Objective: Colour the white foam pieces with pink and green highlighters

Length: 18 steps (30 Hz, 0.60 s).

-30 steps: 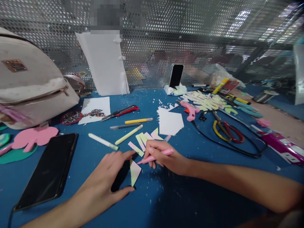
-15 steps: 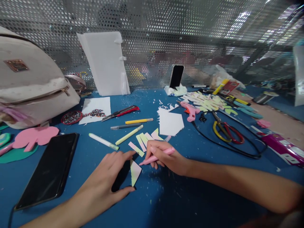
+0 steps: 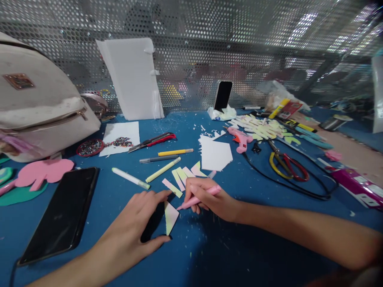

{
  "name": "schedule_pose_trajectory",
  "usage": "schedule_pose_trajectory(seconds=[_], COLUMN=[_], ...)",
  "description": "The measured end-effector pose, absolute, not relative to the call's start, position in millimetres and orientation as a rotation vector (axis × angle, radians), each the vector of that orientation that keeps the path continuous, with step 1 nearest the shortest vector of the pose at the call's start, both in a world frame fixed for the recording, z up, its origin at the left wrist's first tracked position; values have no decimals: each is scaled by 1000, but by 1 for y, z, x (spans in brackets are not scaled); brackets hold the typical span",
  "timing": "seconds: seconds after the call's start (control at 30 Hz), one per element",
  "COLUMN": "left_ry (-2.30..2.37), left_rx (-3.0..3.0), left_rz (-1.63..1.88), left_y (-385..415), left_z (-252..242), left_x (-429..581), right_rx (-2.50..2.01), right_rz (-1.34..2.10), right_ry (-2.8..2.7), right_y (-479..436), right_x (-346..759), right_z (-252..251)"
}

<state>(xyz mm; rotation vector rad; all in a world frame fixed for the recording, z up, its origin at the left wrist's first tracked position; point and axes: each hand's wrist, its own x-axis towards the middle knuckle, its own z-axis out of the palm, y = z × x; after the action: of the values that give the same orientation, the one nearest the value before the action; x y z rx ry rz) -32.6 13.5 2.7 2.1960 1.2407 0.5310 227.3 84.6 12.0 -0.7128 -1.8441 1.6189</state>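
Between the thumb and index finger of my left hand [image 3: 136, 219], a small angular piece of card [image 3: 171, 217] is held by its top and bottom ends, tinted pale yellow and pink. My right hand [image 3: 206, 197] grips a pink marker [image 3: 199, 198] like a pen, its tip at the card's right corner. Just beyond the hands lie several cut strips [image 3: 178, 178] in pale yellow and pink. A light green marker [image 3: 163, 169], a white marker with green ends [image 3: 131, 178], a yellow marker [image 3: 175, 152] and a grey marker [image 3: 158, 159] lie farther back.
A large black phone [image 3: 61, 215] lies left, near a backpack [image 3: 44, 99]. Behind the strips are a box cutter [image 3: 152, 142] and a white card sheet [image 3: 216, 154]. At right sit a pink glue gun [image 3: 239, 138] with its cord, scissors [image 3: 287, 165] and a heap of strips [image 3: 260, 126].
Almost nothing differs. The pink marker's tip sits very slightly farther right, and the whole view has shifted a little.
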Motion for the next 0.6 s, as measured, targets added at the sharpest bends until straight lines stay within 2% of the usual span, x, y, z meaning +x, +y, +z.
schedule_pose_trajectory(seconds=[0.6], left_ry=[1250], left_rx=[2235], left_rz=[561], left_y=[14], left_z=[2], left_x=[-33], right_rx=[-711], right_rz=[1645], right_ry=[-1832], right_y=[84], right_x=[227], right_z=[12])
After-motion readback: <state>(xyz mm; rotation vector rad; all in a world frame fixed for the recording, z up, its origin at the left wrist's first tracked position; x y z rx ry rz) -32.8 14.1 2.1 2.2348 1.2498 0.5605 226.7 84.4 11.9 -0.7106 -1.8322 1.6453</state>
